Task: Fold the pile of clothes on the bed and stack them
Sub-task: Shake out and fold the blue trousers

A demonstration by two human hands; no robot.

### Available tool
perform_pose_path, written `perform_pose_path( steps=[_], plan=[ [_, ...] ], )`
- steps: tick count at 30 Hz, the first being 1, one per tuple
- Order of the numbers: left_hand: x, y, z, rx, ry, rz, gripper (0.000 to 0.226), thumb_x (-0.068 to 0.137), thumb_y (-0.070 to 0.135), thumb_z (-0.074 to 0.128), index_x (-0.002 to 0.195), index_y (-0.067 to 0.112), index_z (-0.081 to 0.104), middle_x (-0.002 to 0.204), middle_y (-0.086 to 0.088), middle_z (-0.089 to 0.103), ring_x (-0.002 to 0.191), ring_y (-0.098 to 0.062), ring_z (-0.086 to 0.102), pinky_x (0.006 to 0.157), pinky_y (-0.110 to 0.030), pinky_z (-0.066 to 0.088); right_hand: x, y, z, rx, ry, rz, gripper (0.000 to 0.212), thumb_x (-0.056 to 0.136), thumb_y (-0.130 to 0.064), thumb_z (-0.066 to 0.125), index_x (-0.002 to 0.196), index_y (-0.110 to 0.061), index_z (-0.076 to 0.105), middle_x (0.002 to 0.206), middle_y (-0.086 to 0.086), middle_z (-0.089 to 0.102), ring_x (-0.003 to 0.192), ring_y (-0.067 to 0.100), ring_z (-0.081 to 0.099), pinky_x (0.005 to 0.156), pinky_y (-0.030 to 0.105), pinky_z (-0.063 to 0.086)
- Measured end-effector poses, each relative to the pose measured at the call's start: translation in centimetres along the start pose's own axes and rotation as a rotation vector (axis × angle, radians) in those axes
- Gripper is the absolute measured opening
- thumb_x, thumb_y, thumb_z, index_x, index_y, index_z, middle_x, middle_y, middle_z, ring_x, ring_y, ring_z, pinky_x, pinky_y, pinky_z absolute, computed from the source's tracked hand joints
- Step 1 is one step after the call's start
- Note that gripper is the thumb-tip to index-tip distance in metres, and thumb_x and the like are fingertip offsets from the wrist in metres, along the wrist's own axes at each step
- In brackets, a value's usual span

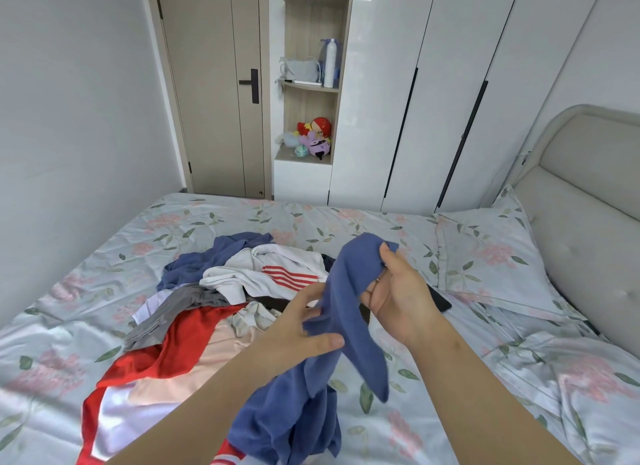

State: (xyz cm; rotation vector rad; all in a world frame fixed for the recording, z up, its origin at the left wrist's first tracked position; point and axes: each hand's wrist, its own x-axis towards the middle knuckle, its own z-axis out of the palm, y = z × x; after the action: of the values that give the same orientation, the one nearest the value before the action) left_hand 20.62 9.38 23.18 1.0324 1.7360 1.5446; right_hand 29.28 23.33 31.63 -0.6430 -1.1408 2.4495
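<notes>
head view: the left hand and the right hand both grasp one blue garment above the near middle of the bed. the right hand holds its upper end, thumb on the front of the cloth and fingers curled behind. the left hand pinches it lower down, between thumb and fingers. the lower part of the garment hangs down and lies bunched on the sheet by the near edge.

the only marking i can see is a block of red stripes on a white garment; i can read no letters on it. the label on the white bottle is too small to read.

the pile of clothes lies left of the hands, touching the held garment at its lower part. in it i count one white striped piece, one second blue garment, one grey garment, one red garment and one pink garment; they overlap, so more may be hidden.

flowered sheet is open on the far side of the pile, at its left towards the wall, and at the right of the hands. one dark phone lies just behind the right hand, near the one pillow at the padded headboard.

behind the bed stand one door, a shelf niche with plush toys, and a white wardrobe with two long dark handles.
</notes>
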Motion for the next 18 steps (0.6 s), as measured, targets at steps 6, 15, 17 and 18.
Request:
perform_pose_path(
  steps=[6,15,17,18],
  plan=[
    [2.1,-0.6,1.8,0.266,0.239,0.084,0.085,0.061,0.04,0.081,0.134,0.027,0.039,0.132,0.01,0.045,0.118,-0.004,0.045,0.096,-0.027,0.04,-0.5,-0.2,0.2,0.025,-0.03,-0.022,0.034,0.102,-0.026,0.036,0.129,-0.01,0.05,0.12,0.014,0.064,0.102,0.024,0.063,0.087,0.035,0.052],
    [4.8,6.9,-4.4,-0.129,0.571,-0.039,0.026,0.096,-0.006,0.036,0.084,0.011,0.052,0.07,-0.014,0.056,0.062,-0.027,0.055,0.064,-0.04,0.053,-0.4,-1.9,-0.8,-0.17,0.133,-0.261,0.015,0.099,-0.021,0.047,0.103,-0.02,0.061,0.095,-0.004,0.066,0.079,0.009,0.062,0.077,0.024,0.05],
    [5.1,9.8,-4.9,-0.257,0.554,-0.002,0.027,0.097,-0.005,0.033,0.086,0.011,0.052,0.075,-0.011,0.058,0.065,-0.021,0.056,0.059,-0.034,0.053,-0.3,-2.7,0.0,-0.263,0.167,-0.357,0.014,0.096,-0.019,0.053,0.087,-0.017,0.063,0.082,-0.007,0.064,0.068,0.005,0.057,0.071,0.018,0.047],
    [5.2,11.2,-5.1,-0.315,0.548,0.03,0.026,0.097,-0.004,0.034,0.086,0.011,0.052,0.076,-0.008,0.058,0.066,-0.019,0.055,0.059,-0.031,0.05,-0.2,-3.3,0.6,-0.301,0.183,-0.423,0.015,0.095,-0.019,0.055,0.082,-0.013,0.061,0.082,-0.004,0.061,0.067,0.004,0.055,0.07,0.018,0.046]
  ],
)
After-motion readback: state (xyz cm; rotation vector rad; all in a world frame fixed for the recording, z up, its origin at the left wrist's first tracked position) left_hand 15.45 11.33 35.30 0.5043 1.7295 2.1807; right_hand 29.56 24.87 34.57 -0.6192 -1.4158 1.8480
